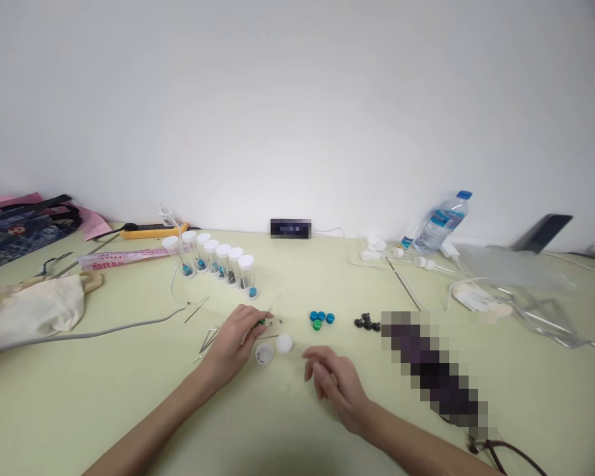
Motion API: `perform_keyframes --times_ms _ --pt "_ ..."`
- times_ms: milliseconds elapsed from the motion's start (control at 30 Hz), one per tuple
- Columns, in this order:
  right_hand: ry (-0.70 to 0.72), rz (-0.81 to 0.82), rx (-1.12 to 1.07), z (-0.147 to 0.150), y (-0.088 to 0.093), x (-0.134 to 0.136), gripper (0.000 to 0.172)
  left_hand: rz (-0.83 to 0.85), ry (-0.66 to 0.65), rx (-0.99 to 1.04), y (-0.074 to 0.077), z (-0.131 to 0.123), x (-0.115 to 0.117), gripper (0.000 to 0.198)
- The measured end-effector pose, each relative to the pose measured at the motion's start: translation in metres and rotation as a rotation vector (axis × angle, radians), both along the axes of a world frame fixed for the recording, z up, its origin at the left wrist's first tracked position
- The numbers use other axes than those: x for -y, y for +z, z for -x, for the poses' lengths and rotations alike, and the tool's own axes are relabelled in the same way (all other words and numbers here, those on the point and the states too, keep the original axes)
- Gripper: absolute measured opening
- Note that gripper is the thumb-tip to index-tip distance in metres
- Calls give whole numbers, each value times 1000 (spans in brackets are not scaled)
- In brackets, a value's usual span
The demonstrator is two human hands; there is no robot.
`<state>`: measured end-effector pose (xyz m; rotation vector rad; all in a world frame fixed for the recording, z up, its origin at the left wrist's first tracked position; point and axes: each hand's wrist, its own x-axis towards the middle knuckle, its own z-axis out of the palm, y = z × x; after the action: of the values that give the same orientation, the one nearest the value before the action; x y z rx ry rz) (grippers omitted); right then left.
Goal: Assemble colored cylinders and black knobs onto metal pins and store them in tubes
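Barely visible bead [262, 322], left hand [235, 344]

Row of vials [213, 261] stands mid-surface [104, 403]. My left hand [235, 340] lies in front of the vials, slightly right. Small tub [264, 354] and cap [284, 343] sit front-right of the vials, side by side. My right hand [334, 383] is further front-right. Bead cluster [321, 319] lies right of the vials, second bead cluster [367, 323] further right. Bottle [439, 225] is far right, behind the vials' line. Power strip [151, 230] is behind-left, cloth bag [34, 307] far left.
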<state>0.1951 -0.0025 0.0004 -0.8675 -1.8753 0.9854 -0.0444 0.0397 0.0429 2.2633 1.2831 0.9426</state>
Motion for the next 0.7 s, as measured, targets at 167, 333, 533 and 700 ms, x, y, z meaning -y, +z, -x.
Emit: perform_keyframes --times_ms 167,333,533,700 --pt "-94 37 -255 -2 -6 -3 29 -27 -255 -123 1 -23 31 35" --pt "-99 -169 -160 -4 0 4 16 165 -281 -40 -6 -38 47 20" --pt "-47 -276 -21 5 25 9 14 -67 -463 -188 4 -31 42 21" --pt "-8 -356 278 13 55 5 17 -421 -229 -185 21 13 12 21"
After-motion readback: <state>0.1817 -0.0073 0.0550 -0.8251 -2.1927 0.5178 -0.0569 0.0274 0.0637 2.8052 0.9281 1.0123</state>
